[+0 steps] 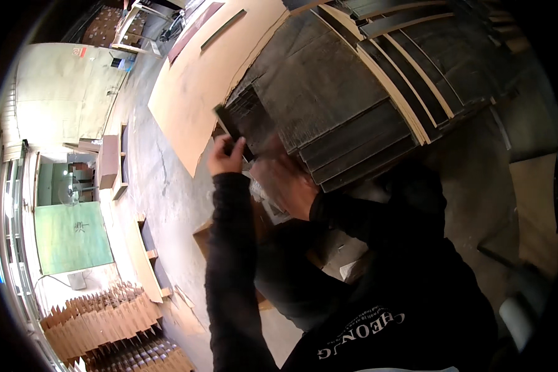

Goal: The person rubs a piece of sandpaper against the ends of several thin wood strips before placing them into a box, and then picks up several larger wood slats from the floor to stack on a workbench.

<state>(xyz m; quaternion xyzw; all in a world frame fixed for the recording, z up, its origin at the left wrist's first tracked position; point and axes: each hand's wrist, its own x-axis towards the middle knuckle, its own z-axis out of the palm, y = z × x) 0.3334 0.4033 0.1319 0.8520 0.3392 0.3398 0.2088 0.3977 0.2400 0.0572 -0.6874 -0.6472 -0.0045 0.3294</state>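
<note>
My left hand is closed, with thumb and fingers pinching a short dark strip that stands at a slant. To its right, close by, my right hand is smeared by motion, so its fingers cannot be made out. Just beyond both hands lies a stack of small dark pieces. Wide dark boards spread out to the right of that stack. Several long dark strips lie side by side along the boards' near edge.
A large tan sheet lies beyond my left hand. Long strips with pale edges are piled at the far right. Stacked cardboard pieces stand at the lower left, near a green panel. An open cardboard box is below my hands.
</note>
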